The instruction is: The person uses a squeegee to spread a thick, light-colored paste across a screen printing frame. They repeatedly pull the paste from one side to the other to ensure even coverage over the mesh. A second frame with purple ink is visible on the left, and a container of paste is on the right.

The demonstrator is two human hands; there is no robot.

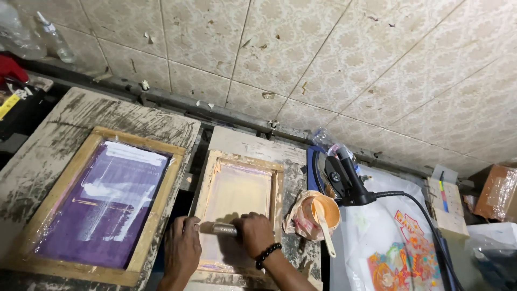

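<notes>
- Wooden and pale, the small screen frame [238, 210] lies flat on the worn table [70, 116], its long axis running near to far; we bend over its near end.
- We grip a squeegee [218, 228] across that near end, its long axis running left to right, square to the frame's length.
- Our left hand [181, 249] is curled over the squeegee's left end, fingers closed on it.
- Our right hand [255, 233], a dark bead bracelet [267, 254] at the wrist, closes around its right part.
- Left of it lies a larger wooden frame with a purple screen [105, 202], streaked white, just beside the small one.
- Right of our hands sits an orange cup [319, 211] with a pale spatula [323, 226] leaning out toward us.
- Farther right, a black heat gun [344, 175] rests above a white printed cloth [396, 248].
</notes>
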